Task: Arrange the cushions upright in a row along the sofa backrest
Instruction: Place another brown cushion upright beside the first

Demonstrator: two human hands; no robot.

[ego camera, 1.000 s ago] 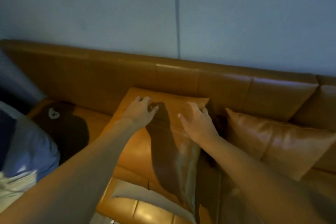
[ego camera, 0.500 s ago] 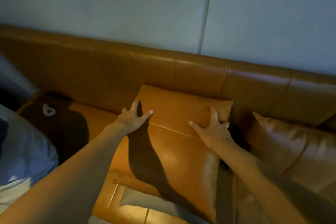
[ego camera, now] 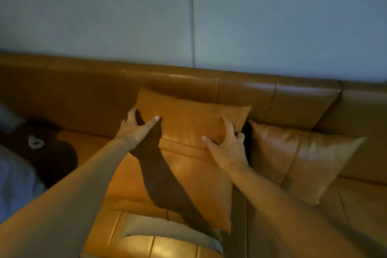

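Observation:
A tan leather cushion (ego camera: 188, 123) leans against the sofa backrest (ego camera: 240, 94) in the middle of the view. My left hand (ego camera: 137, 130) grips its upper left edge, thumb spread across the front. My right hand (ego camera: 227, 144) clasps its right side, fingers curled around the edge. A second tan leather cushion (ego camera: 299, 161) leans on the backrest just to the right, close to the first. A flat white cushion (ego camera: 167, 230) lies on the seat, partly under the first cushion's lower edge.
A dark brown plush bear (ego camera: 44, 148) lies on the seat at the left, next to a blue-grey cloth bundle (ego camera: 14, 184). A plain pale wall (ego camera: 272, 16) rises behind the sofa.
Both hands slid from the cushion's top front out to its left and right edges. The cushion rose more upright against the backrest.

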